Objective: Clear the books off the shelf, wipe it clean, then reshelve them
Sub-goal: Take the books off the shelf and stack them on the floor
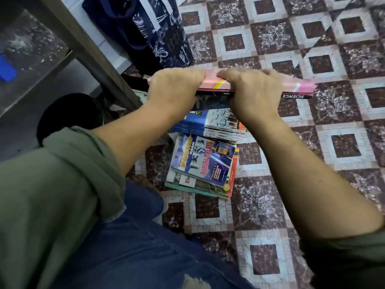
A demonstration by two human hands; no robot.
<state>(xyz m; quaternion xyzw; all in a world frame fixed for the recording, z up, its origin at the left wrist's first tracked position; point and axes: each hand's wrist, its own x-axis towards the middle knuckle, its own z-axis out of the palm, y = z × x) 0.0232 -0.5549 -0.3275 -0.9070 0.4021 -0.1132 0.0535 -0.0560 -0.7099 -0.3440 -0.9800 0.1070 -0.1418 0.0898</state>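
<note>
While both hands clamp a small bundle of books, the person crouches over the patterned floor [291, 184] beside the wooden shelf frame [83, 49]. The left hand [173, 88] and the right hand [252, 94] sit side by side on the bundle, fingers [195, 75] curled over its far edge and closed on it, thumbs hidden beneath. The bundle is a pink book [298, 86] on top of a black science book [295, 96], held flat and level above a blue stack [208, 122] that rests on the floor. Nearer the knees lies a second floor pile topped by a Bahasa Melayu workbook [208, 159].

Whether the bundle is going down onto the stack or coming up for reshelving cannot be told. Either way, the step likely goes best if the two books stay squeezed together and level, so the lower one does not slide out. If setting down, squaring the spines with the stack below should keep the heap from leaning, since the books already sit somewhat askew.

A dark blue printed tote bag [145, 34] stands against the wall past the shelf frame; its contents are not visible. A round black object [70, 119], possibly a bin or stool, sits by the left sleeve [62, 184]; nothing can be made out inside it. The shelf board [31, 44] at upper left looks dusty.
</note>
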